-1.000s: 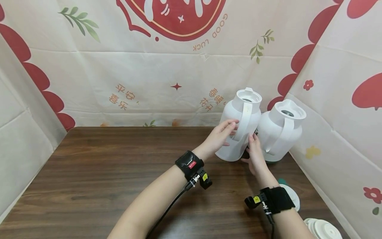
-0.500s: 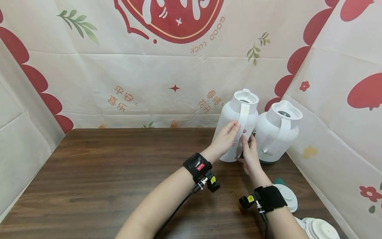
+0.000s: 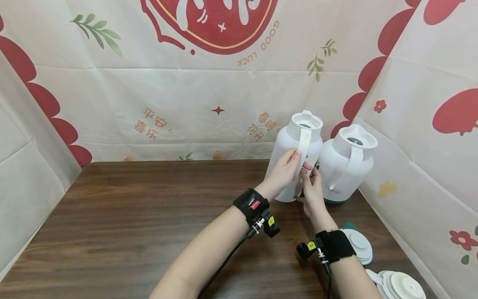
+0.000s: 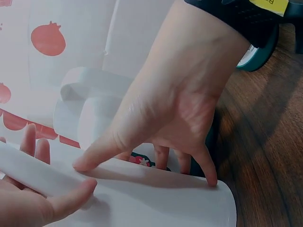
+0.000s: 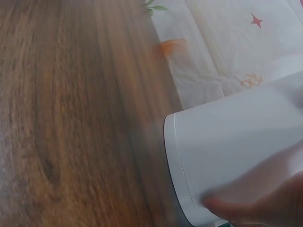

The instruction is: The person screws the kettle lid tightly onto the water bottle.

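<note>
One white jug (image 3: 286, 142), left grip (image 3: 282, 169) curled round its handle (image 3: 305, 139), right grip (image 3: 314, 195) spread-fingered against its side; uneven pushing could knock it into the neighbouring jug (image 3: 328, 164).

In the head view, the handle (image 3: 304, 141) hides some fingers of the left hand (image 3: 281, 170). The gripped jug (image 3: 285, 145) and the right hand (image 3: 313, 191) partly cover the second jug (image 3: 337, 166); its print is too small to tell. At lower right, the wrist strap (image 3: 335, 245) overlaps one lid (image 3: 360, 245), and the bottom edge cuts off another lid (image 3: 403, 286). The left wrist view crops the gripped jug at lower left. In the right wrist view, the right hand leaves at lower right, blurred.
</note>
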A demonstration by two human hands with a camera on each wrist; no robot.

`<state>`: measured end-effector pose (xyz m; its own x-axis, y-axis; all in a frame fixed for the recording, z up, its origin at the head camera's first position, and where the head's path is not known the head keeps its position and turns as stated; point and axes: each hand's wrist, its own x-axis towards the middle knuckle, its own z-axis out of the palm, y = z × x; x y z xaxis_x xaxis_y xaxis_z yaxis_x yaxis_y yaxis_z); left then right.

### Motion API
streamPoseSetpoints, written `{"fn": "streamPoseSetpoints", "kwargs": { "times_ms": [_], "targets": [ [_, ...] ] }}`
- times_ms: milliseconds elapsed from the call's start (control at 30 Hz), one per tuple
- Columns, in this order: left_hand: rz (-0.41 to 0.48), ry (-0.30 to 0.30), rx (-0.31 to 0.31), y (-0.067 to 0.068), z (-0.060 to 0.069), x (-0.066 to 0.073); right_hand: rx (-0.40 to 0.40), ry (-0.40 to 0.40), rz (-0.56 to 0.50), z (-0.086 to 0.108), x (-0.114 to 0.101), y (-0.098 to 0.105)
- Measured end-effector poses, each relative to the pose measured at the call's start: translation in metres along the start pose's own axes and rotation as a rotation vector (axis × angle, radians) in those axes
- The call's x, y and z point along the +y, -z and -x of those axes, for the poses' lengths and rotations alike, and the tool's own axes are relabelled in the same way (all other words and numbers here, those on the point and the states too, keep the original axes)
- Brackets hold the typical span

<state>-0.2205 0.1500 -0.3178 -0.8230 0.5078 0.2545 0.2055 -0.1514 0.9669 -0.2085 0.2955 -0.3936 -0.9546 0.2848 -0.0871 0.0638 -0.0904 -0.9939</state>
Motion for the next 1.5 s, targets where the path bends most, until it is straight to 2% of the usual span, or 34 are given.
{"fn": "streamPoseSetpoints", "kwargs": {
  "times_ms": [300,567,700,800,1167,1500],
  "targets": [
    [0.001,-0.025,0.019,-0.002,-0.002,0.000,0.020,0.018,-0.027,-0.002,0.002,0.001],
    [-0.007,-0.071,0.109,-0.007,0.000,-0.005,0.055,0.014,-0.027,0.001,0.003,-0.003],
    [0.031,-0.083,0.129,-0.008,-0.002,-0.008,0.072,0.008,-0.022,0.001,0.004,-0.005],
    [0.047,-0.080,0.129,-0.008,0.001,-0.005,0.074,0.005,-0.014,0.001,0.005,-0.006],
    [0.057,-0.091,0.085,-0.002,0.005,-0.013,0.062,-0.003,0.002,0.005,0.005,-0.009],
    [0.081,-0.084,0.087,0.006,0.015,-0.007,0.023,0.007,-0.008,0.009,0.003,-0.018]
  ]
}}
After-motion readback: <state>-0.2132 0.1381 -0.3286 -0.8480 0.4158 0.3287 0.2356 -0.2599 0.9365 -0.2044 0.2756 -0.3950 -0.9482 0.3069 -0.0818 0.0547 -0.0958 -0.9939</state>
